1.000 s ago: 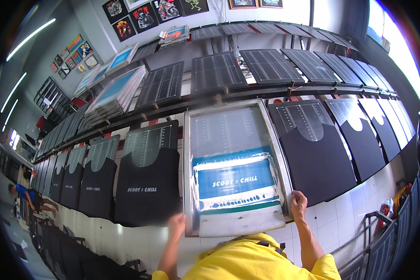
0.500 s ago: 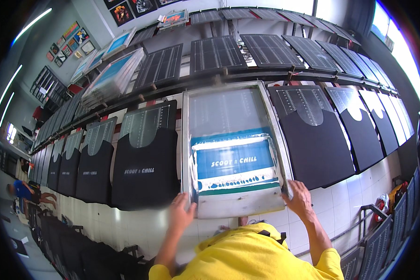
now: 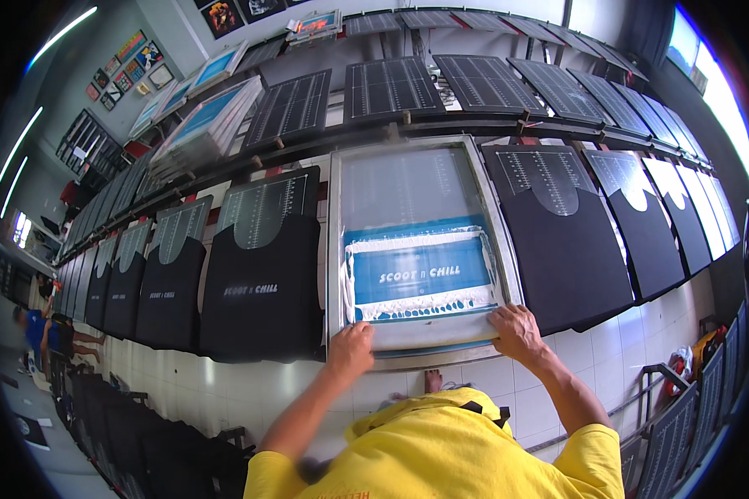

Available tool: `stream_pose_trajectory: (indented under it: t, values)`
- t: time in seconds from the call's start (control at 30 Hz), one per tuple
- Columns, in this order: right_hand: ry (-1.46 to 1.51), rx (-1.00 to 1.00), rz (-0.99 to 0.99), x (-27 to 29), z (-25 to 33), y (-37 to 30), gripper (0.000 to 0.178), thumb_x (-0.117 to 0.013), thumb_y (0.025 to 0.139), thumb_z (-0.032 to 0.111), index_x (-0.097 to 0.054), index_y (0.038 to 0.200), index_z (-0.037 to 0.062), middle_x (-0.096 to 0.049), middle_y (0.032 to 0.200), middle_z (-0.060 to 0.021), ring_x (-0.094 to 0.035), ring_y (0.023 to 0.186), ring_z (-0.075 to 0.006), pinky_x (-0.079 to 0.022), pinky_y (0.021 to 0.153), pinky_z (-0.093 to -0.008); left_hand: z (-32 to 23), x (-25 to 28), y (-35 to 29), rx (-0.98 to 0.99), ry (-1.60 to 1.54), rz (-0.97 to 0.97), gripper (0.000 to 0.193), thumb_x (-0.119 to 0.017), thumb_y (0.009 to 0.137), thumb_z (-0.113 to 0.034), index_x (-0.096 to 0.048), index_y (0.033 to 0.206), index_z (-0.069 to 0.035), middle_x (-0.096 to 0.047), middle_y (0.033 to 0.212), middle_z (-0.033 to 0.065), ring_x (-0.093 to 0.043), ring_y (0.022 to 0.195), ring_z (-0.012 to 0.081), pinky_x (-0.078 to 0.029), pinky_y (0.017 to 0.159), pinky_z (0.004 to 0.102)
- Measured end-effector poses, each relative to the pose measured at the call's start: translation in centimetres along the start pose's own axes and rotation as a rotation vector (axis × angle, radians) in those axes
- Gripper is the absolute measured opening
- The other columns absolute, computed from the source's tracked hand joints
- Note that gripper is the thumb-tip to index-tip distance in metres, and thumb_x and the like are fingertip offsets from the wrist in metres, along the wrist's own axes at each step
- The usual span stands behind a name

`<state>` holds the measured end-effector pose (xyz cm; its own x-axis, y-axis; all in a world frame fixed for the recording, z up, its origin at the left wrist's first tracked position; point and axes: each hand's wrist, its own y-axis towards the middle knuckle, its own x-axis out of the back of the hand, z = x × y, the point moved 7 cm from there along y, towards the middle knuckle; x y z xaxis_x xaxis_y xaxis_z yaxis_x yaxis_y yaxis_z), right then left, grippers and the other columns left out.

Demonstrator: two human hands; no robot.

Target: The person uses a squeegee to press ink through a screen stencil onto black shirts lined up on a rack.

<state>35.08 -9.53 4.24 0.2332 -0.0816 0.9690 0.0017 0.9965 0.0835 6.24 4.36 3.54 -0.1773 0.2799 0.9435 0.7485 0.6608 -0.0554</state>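
Note:
A screen-printing frame (image 3: 335,224) with a pale rim lies in front of me over one printing board. Its mesh shows a blue stencil area (image 3: 374,283) with white lettering, bordered by smeared white ink (image 3: 483,295). Across the near end of the frame lies a wide, pale squeegee (image 3: 431,333). My left hand (image 3: 351,349) is closed on its left end, and my right hand (image 3: 518,331) grips the right end. Whatever is under the screen is mostly hidden.
Left of the screen, a black shirt (image 3: 262,320) with white lettering is stretched on a board, with several more beyond. Plain black shirts (image 3: 562,266) lie to the right. Behind the rail stand stacked screens (image 3: 204,125) and bare boards (image 3: 391,90). A person (image 3: 37,333) is at the far left.
Both hands have gone from open beside the squeegee to closed on its ends. The squeegee now sits slightly farther up the screen, and more of the frame's near edge shows.

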Motion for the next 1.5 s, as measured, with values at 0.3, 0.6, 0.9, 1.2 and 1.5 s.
stream_pose_trajectory:
  t: [0.3, 0.6, 0.9, 1.2, 1.5]
  values:
    - [0.004, -0.002, 0.003, 0.4, 0.6, 0.0, 0.043, -0.078, 0.062, 0.009, -0.063, 0.102, 0.0049, -0.064, 0.108, -0.0096, -0.059, 0.107, -0.0277, -0.045, 0.093, -0.0431, 0.7, -1.2, -1.1, -0.030, 0.054, -0.161, 0.044, -0.065, 0.067, 0.001, -0.066, 0.111, 0.001, -0.068, 0.119, 0.0130, -0.065, 0.113, 0.0299, -0.054, 0.094, 0.0393]
    - [-0.024, 0.041, -0.073, -1.9, -2.2, 4.7, 0.031, -0.066, 0.070, 0.003, -0.066, 0.102, 0.0035, -0.067, 0.101, -0.0103, -0.063, 0.099, -0.0264, -0.044, 0.090, -0.0430, 3.8, -1.3, 4.2, -0.057, 0.026, -0.216, 0.039, -0.063, 0.069, 0.003, -0.068, 0.107, -0.001, -0.069, 0.117, 0.0132, -0.069, 0.106, 0.0294, -0.056, 0.090, 0.0392]
    - [-0.043, -0.001, -0.036, -0.5, -6.3, 14.5, 0.019, -0.079, 0.072, 0.009, -0.072, 0.089, 0.0063, -0.070, 0.092, -0.0100, -0.065, 0.095, -0.0256, -0.045, 0.091, -0.0416, 6.5, 2.8, 13.9, -0.055, -0.018, -0.164, 0.028, -0.061, 0.073, 0.004, -0.070, 0.100, 0.001, -0.071, 0.105, 0.0158, -0.069, 0.095, 0.0331, -0.056, 0.086, 0.0403]
    - [-0.018, 0.045, -0.063, 0.9, -2.1, 7.2, 0.032, -0.076, 0.065, 0.008, -0.065, 0.095, 0.0075, -0.068, 0.099, -0.0083, -0.064, 0.099, -0.0249, -0.046, 0.089, -0.0428, 4.2, 1.9, 5.7, -0.041, -0.011, -0.187, 0.042, -0.061, 0.069, 0.004, -0.069, 0.111, 0.000, -0.069, 0.116, 0.0142, -0.067, 0.107, 0.0316, -0.056, 0.091, 0.0417]
    - [-0.002, 0.014, 0.036, -1.2, 0.5, 0.1, 0.041, -0.070, 0.063, 0.005, -0.065, 0.104, 0.0039, -0.067, 0.111, -0.0118, -0.063, 0.105, -0.0275, -0.046, 0.091, -0.0439, 2.0, -1.3, -0.5, -0.085, 0.025, -0.198, 0.040, -0.061, 0.071, 0.002, -0.069, 0.110, 0.000, -0.069, 0.118, 0.0130, -0.067, 0.110, 0.0283, -0.056, 0.092, 0.0384]
